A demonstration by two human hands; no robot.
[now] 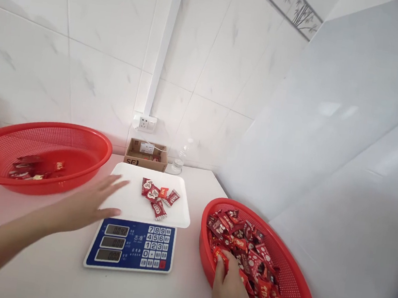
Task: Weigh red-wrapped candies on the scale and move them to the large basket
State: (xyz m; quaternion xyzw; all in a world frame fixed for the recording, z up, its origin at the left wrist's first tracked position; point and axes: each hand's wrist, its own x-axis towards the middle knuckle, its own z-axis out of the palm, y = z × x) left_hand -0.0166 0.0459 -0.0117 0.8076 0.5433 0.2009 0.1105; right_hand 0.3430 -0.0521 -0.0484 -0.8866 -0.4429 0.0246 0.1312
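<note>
My right hand reaches into the red plastic basket on the right, its fingers closed on a red wrapped candy. Many more candies in red and dark red wrappers fill that basket. Over the left edge of the scale's white tray, my left hand is stretched out with fingers spread and nothing in it. Several wrapped candies lie in a loose cluster on the tray. In front of the tray is the blue scale panel with three displays; the top one seems to read 0.042.
Another red basket stands at the left with some wrapped candies in it. Behind the scale are a small cardboard box and a clear plastic bottle. A wall socket sits above the box. Tiled walls bound the table.
</note>
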